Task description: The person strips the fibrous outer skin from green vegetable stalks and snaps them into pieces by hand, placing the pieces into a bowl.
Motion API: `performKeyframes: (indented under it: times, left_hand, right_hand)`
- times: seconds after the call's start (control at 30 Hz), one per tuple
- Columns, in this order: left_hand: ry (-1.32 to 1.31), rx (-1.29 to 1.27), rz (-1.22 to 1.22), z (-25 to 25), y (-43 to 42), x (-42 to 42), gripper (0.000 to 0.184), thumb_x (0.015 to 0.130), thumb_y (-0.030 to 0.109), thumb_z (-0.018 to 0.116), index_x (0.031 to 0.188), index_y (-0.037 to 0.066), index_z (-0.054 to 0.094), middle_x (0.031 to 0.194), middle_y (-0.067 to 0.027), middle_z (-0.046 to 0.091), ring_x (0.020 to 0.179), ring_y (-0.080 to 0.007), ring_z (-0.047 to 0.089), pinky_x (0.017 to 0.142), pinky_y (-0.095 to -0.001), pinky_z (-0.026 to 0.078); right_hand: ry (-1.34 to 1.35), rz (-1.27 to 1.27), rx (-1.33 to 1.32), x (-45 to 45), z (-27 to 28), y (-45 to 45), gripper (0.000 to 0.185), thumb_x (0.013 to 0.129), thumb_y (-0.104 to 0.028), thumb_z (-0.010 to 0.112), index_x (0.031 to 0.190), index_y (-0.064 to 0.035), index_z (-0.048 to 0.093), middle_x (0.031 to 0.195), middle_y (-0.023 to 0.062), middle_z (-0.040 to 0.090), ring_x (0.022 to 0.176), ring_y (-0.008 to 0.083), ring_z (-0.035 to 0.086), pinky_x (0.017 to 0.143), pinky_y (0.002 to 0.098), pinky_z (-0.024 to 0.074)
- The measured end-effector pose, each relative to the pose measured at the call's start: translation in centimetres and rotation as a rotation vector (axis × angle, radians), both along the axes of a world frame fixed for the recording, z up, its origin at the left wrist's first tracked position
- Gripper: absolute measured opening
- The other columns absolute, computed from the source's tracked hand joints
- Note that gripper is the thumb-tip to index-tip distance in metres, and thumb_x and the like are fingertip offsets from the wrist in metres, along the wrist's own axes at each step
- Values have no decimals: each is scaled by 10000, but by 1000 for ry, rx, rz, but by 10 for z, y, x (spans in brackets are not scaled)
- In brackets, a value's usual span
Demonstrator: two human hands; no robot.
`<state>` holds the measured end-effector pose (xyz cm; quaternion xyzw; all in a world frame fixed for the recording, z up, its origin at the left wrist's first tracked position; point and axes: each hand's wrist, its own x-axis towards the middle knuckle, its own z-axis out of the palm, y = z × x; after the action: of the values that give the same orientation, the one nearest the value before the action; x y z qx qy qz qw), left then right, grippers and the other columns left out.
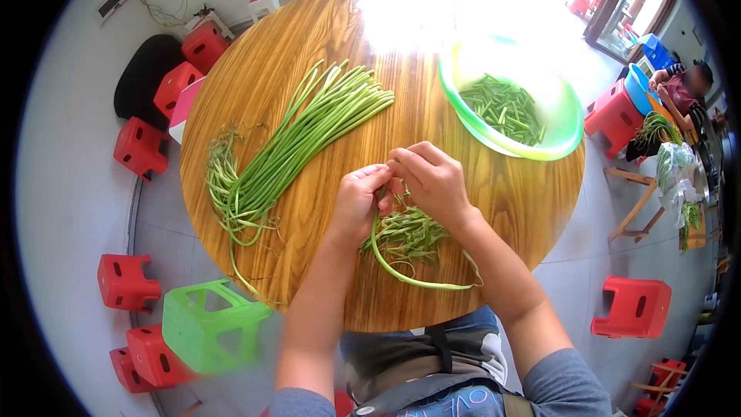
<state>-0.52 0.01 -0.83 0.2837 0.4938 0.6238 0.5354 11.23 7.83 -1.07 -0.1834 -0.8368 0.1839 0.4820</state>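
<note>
Both hands meet above the near middle of the round wooden table. My left hand is closed round a long green stem, which hangs below it and curves right near the table's front edge. The fingers of my right hand are pinched together beside the left fingertips; what they hold is too small to tell. Beneath the hands lies a pile of loose green scraps. To the left spreads a large bunch of long green stems. A green-rimmed bowl at the right back holds short cut pieces.
The wooden table has a curved edge. Red stools and a green stool stand at the left, another red stool at the right. A person is at the far right beside a blue basin.
</note>
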Motion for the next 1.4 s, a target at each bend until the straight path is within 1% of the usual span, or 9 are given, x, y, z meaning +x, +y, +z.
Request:
performKeyframes:
  times: [0.27,0.33,0.6,0.77,0.97,1.07,1.13,1.23,1.4]
  left_hand:
    - [-495,121,-89,5,-4,-21,224,938,179,444,1000,-4,557,665,-34,550,401,-41,326,369,-174,264]
    - [-427,83,-124,11,-6,-18,255,947,200,430,1056,-4,538,640,-27,541,392,-32,311,358,-173,247]
    - [-217,24,-324,-4,-2,-6,275,957,237,413,991,-9,531,632,-56,574,378,-31,309,342,-177,227]
    - [-239,-9,-218,-1,-2,-6,258,960,233,407,912,4,518,639,-57,575,371,-29,307,340,-182,232]
    - [-315,42,-237,3,-4,-8,252,960,232,408,891,16,517,645,-41,566,379,-34,314,358,-175,243]
    - [-176,73,-207,0,-1,-7,254,959,244,413,878,26,516,645,-36,564,391,-40,327,366,-179,251]
    - [-63,89,-174,-3,0,-10,254,958,250,416,867,34,515,643,-34,563,397,-44,333,370,-182,257]
    - [-45,78,-164,-2,0,-9,252,957,250,416,850,43,510,630,-31,554,400,-48,340,373,-184,260]
    - [-194,-34,-162,9,2,2,234,954,223,418,855,38,522,622,-33,549,398,-63,365,382,-186,281]
  right_hand:
    - [133,-203,-69,21,17,23,139,812,-154,651,896,-48,622,808,92,559,606,179,554,513,282,455]
    - [179,-336,-41,29,27,25,157,816,-151,647,931,-47,623,804,92,560,605,177,548,515,290,452]
    - [-221,-982,358,58,29,55,275,814,-149,629,1074,-68,595,1042,95,570,973,226,524,849,368,391]
    - [66,-579,171,41,24,44,272,816,-151,632,1081,-95,604,1051,80,577,985,246,519,870,367,370]
    - [307,-576,-146,53,32,43,178,847,-159,614,997,-63,629,879,72,616,764,157,562,695,277,441]
    - [235,-17,-537,41,20,38,150,840,-149,623,926,-26,633,820,61,615,676,117,543,611,247,444]
    - [5,118,-687,23,29,14,121,824,-115,628,877,-6,629,771,65,602,639,123,534,583,261,449]
    - [-124,165,-601,15,15,8,110,805,-76,647,869,10,619,787,34,615,653,62,530,554,206,431]
    - [-38,86,-408,13,9,7,105,783,-81,658,802,10,610,683,67,554,580,113,518,535,243,426]
